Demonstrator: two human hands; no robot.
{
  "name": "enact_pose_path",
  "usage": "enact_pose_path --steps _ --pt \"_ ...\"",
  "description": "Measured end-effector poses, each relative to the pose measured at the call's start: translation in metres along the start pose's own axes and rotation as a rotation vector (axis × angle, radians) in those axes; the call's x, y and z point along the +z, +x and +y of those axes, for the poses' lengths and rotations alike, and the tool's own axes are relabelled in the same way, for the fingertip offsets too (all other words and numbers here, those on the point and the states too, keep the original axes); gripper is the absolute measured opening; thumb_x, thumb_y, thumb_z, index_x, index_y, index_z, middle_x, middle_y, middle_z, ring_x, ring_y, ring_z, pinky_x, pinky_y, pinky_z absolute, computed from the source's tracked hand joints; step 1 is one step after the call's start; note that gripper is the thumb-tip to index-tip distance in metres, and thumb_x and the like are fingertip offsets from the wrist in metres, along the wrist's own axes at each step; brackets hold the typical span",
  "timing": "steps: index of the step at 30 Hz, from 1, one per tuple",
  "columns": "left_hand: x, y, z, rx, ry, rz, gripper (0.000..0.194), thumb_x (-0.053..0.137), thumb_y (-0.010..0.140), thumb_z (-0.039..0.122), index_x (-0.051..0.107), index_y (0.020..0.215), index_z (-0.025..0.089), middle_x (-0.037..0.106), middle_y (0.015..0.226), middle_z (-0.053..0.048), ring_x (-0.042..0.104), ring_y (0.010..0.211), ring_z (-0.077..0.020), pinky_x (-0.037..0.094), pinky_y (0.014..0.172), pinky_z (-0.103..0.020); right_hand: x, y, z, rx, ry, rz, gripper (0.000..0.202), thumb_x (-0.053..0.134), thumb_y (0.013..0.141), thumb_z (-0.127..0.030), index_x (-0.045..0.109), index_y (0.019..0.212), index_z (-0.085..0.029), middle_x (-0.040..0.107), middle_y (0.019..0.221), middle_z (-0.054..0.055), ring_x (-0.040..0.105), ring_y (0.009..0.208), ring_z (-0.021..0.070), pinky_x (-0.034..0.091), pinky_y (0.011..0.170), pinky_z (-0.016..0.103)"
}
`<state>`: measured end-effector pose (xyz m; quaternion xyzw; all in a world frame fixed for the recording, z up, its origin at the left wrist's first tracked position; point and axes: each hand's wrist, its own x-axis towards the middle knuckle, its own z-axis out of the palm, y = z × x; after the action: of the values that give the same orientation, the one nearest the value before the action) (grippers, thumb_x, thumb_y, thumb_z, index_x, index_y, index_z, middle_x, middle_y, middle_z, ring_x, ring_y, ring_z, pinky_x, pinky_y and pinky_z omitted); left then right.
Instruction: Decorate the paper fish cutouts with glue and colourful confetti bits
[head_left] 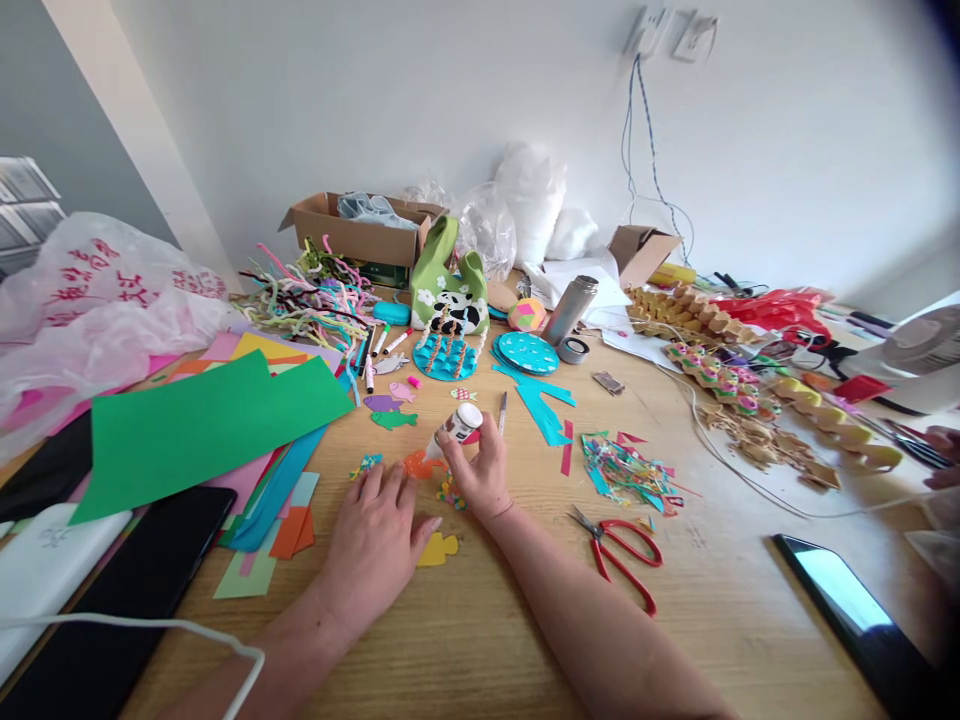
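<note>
My right hand is wrapped round a small white glue bottle, tipped with its nozzle end down toward an orange paper piece. Flat on the table, my left hand has its fingertips by the left edge of that orange piece, fingers spread. A yellow paper cutout lies beside my left thumb. Small colourful bits show between the hands, and more lie beyond my left fingers. Purple and green paper fish lie farther back.
Red-handled scissors and paper scraps lie right of my right arm. Green paper sheets are stacked at left. A steel flask stands behind. Another person's hand shows at the right edge.
</note>
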<state>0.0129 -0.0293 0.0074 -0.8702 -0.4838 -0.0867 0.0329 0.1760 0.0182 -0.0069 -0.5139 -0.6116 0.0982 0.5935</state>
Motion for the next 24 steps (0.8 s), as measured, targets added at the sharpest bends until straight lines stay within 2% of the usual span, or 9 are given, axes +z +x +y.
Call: enact_pose_path --steps 4,11,15,24 --pt "-0.0009 0.0005 -0.0002 -0.005 -0.016 0.01 0.044 0.053 0.092 0.043 0.066 0.119 0.01 0.062 0.13 -0.019 0.051 0.123 -0.0375 0.044 0.101 -0.053 -0.0005 0.0019 0.0012 0.037 0.022 0.026 0.014 0.062 0.083 -0.03 0.051 0.083 -0.021 0.056 0.074 0.0 0.053 0.066 0.016 0.044 0.064 0.031" --pt "0.0013 -0.0002 0.0002 -0.007 -0.006 0.021 0.046 0.052 0.093 0.043 0.063 0.123 0.01 0.062 0.131 -0.018 0.051 0.124 -0.0373 0.043 0.102 -0.052 0.0027 -0.0024 0.0073 -0.069 -0.09 -0.125 0.016 0.062 0.081 -0.031 0.049 0.081 -0.021 0.056 0.075 0.001 0.05 0.069 0.0172 0.041 0.066 0.032" --pt "0.0022 -0.0006 0.0002 -0.01 -0.015 0.029 0.046 0.053 0.092 0.043 0.063 0.123 0.01 0.062 0.131 -0.018 0.05 0.124 -0.0376 0.043 0.102 -0.052 0.0031 -0.0031 0.0062 -0.096 -0.116 -0.152 0.016 0.061 0.081 -0.031 0.048 0.081 -0.022 0.054 0.074 0.001 0.048 0.068 0.0168 0.04 0.064 0.032" --pt "-0.0021 0.0009 -0.0003 -0.002 -0.011 0.009 0.042 0.052 0.093 0.043 0.066 0.118 0.012 0.063 0.129 -0.018 0.052 0.122 -0.0369 0.045 0.099 -0.053 0.0008 0.0012 0.003 0.086 0.075 0.042 0.014 0.063 0.082 -0.03 0.053 0.085 -0.021 0.06 0.076 0.0 0.054 0.067 0.0157 0.046 0.066 0.031"
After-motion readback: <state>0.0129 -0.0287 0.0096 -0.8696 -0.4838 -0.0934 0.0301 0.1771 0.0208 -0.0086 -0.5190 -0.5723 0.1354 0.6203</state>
